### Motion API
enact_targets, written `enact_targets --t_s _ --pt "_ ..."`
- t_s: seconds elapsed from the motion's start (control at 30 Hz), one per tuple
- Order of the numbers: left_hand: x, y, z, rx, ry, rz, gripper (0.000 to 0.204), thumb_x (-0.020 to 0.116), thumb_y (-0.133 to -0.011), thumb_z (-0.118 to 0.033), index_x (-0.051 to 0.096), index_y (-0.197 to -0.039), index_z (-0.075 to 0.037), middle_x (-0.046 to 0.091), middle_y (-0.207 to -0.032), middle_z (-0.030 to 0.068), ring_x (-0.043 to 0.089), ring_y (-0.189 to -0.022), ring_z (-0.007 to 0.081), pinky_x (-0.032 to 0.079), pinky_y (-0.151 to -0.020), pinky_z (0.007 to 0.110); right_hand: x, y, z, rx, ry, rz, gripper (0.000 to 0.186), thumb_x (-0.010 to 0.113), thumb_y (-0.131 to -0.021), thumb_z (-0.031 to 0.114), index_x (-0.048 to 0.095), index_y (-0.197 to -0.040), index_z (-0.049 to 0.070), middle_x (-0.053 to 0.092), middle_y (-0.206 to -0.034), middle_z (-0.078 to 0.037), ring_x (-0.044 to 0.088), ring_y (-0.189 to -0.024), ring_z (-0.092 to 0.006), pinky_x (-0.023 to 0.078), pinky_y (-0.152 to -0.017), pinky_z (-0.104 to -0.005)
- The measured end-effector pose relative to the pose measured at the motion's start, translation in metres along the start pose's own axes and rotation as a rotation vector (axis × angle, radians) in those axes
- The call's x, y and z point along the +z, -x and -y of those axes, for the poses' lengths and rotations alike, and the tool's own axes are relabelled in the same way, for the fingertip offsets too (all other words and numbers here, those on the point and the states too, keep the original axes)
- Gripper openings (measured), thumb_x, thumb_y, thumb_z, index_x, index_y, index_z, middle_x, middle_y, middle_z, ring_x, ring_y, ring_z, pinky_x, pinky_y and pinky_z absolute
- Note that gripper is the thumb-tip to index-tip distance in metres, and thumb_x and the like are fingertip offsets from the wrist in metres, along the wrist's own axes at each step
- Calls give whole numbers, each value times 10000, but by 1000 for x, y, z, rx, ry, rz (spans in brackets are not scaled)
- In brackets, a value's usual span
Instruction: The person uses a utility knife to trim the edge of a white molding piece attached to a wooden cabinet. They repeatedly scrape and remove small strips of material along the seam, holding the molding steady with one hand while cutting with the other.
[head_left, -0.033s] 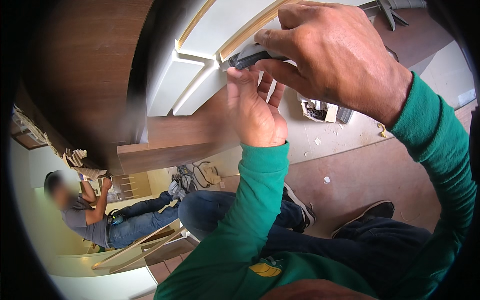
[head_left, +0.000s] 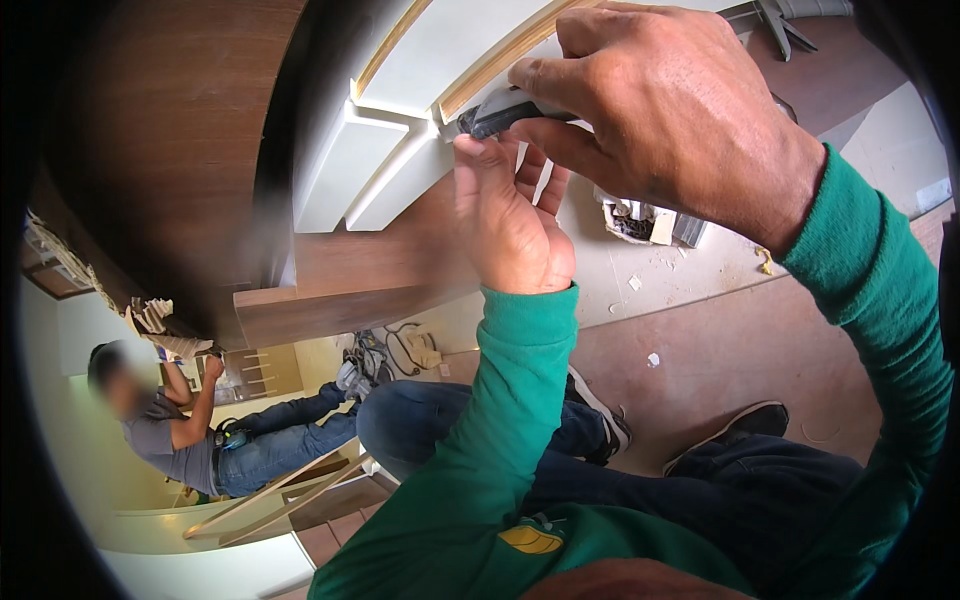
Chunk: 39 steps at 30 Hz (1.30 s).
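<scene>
My right hand is closed around a slim dark handheld tool, thumb below and fingers above. The tool's exact kind is hard to make out. Its front end points left at the corner of a white panel with a bare wood-coloured edge. Just below, my left hand is palm-up, with its thumb against the tool's front end and its fingers partly hidden behind. A second white piece with a raised, stepped edge adjoins the panel.
A brown wood board lies under the white pieces. An opened carton with dark contents sits beyond my hands, near floor scraps. At left a person in a grey shirt works near shelving. Cables and tools lie on the floor.
</scene>
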<state>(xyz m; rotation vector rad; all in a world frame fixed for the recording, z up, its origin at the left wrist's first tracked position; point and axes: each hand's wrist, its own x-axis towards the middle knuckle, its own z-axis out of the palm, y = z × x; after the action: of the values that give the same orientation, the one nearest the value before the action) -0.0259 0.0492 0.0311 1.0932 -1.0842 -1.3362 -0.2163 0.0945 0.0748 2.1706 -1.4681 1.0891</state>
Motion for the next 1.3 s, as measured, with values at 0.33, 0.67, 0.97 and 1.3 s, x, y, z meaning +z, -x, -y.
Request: enact_targets --t_s 0.33,0.67,0.97,1.3 --pt "7 -2 -4 -13 12 -5 631 723 -1047 -607 614 -1434 -120 697 -1269 21 642 -1141 190 559 -1005 421 -2 -6 3 -33 181 -47 296 755 -945 347 770 -921 53 712 -753 -154 741 -638 -260 608 -585 -383" --pt "5 -4 -2 -17 21 -1 672 729 -1040 -616 608 -1468 -111 684 -1299 37 645 -1152 200 548 -1018 446 -2 -12 10 36 145 15 288 766 -921 332 763 -860 51 701 -727 -154 729 -602 -265 595 -556 -394" --pt "9 -3 -4 -31 34 -9 685 733 -1035 -622 617 -1470 -106 683 -1326 50 650 -1155 212 528 -1053 471 -5 -12 9 32 168 63 326 749 -955 340 748 -841 34 698 -698 -171 688 -534 -216 562 -471 -374" --pt "11 -2 -5 -34 27 -26 700 733 -1036 -624 611 -1493 -107 676 -1338 55 647 -1202 237 518 -1069 492 2 -10 18 189 59 79 292 871 -916 318 821 -1049 63 759 -867 -98 788 -756 -279 633 -645 -390"
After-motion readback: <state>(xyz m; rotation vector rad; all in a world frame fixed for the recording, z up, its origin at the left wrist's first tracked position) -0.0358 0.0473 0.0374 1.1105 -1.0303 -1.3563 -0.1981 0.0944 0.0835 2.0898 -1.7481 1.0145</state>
